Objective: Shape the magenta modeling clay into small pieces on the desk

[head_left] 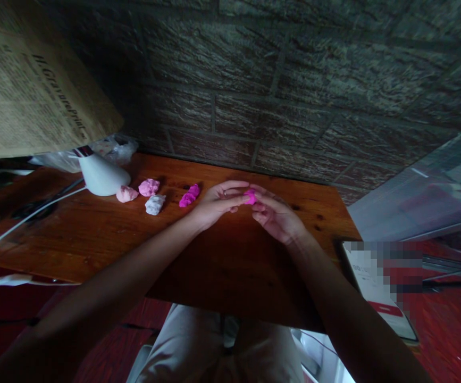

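Between the fingertips of both hands is a small lump of bright magenta modelling clay (250, 197). My left hand (218, 202), with a ring on one finger, pinches it from the left. From the other side my right hand (275, 213) closes its fingers on the same lump, which they partly cover. Left of my left hand a longer magenta lump (190, 196) lies on the wooden table (222, 266). Farther left sit a pink lump (149, 186), a pale pink lump (127, 193) and a whitish lump (155, 204), all rough and crumpled.
A lamp with a white base (105, 175) and newsprint-patterned shade (42, 85) stands at the left, its white cable (23, 215) curving over the table. Clear plastic (120, 149) lies behind it. A brick-patterned wall (234, 117) borders the back. A phone (374, 287) lies at the right edge.
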